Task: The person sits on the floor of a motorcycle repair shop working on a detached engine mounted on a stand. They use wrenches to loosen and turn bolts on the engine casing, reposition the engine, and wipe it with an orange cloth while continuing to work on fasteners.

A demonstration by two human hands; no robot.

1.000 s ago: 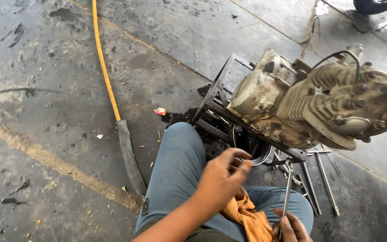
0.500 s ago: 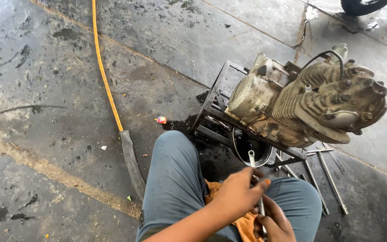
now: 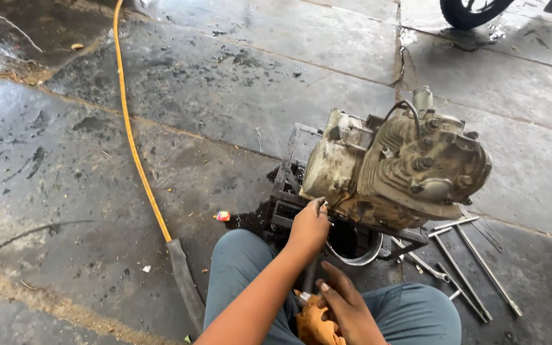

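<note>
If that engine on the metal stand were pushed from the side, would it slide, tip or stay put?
The engine is probably heavy for its size: a solid finned metal block. It overhangs the small stand toward the right, so a hard shove might tip it that way. Its grimy, oily-looking casing would likely be slippery to grip. The left hand touches its lower edge.

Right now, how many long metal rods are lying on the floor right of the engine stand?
4, roughly: one rod angled farthest right, one just left of it, one nearest the stand, one short piece under the engine. Overlaps may hide more.
</note>
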